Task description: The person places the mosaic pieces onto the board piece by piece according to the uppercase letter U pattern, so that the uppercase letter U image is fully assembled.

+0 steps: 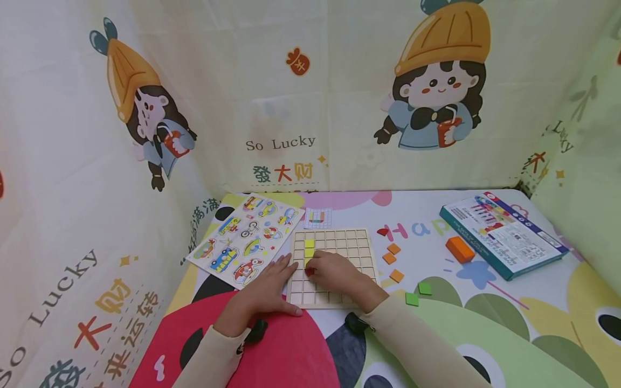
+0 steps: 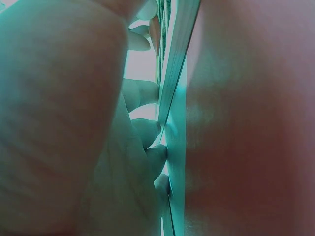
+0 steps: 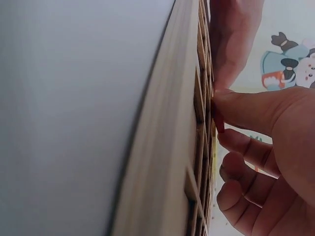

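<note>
while the left hand (image 1: 268,285) steadies the pale wooden grid board (image 1: 356,243), its fingers stretched out flat along the board's left edge and its thumb by the near corner, the right hand (image 1: 339,275) leans over the squares with thumb and forefinger drawn narrow. between those two tips they pinch a small red tile (image 1: 309,272); from here i can't tell whether it touches the wood. the tile is over the left part of the grid, just to the right of the left fingertips and right below a short column of bright yellow square tiles (image 1: 309,251) set in the board.

beyond the board's far edge lies a small white card printed with a grid (image 1: 318,218). on the board's right, well away from the left hand, i see a loose red piece (image 1: 383,231), three flat orange square tiles (image 1: 390,258) and, nearer the right forearm, two green square tiles (image 1: 412,299).
</note>
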Motion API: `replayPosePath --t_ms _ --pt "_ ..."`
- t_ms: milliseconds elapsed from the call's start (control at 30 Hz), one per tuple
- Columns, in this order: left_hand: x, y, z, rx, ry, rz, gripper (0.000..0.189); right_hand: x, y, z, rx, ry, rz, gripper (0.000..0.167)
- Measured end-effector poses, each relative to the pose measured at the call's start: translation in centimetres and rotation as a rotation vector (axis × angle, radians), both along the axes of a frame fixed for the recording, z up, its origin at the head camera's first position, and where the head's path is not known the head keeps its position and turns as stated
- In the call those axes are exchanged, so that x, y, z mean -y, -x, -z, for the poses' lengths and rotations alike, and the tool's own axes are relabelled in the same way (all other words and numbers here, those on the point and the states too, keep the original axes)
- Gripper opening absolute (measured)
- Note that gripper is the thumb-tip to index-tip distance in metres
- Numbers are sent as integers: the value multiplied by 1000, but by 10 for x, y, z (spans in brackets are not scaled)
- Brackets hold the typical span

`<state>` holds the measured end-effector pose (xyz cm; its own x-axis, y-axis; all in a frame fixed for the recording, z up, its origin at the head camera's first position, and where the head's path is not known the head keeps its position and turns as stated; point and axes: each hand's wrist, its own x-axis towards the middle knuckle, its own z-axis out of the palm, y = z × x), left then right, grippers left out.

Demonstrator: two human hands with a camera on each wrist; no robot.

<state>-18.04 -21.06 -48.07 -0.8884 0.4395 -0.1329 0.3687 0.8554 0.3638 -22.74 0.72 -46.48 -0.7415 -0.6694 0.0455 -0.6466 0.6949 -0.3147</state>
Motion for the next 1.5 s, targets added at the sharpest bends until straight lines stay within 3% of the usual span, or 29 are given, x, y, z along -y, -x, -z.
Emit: replayPosePath --t_ms 533,1100,1500 --pt "-1 1 -1 13 1 -5 118 7 1 -1 -49 -10 -34 13" --pt "-1 2 1 10 3 -7 119 2 1 1 -58 1 -47 17" --pt "0 4 3 7 1 -6 120 -5 0 0 -6 -3 -21 23"
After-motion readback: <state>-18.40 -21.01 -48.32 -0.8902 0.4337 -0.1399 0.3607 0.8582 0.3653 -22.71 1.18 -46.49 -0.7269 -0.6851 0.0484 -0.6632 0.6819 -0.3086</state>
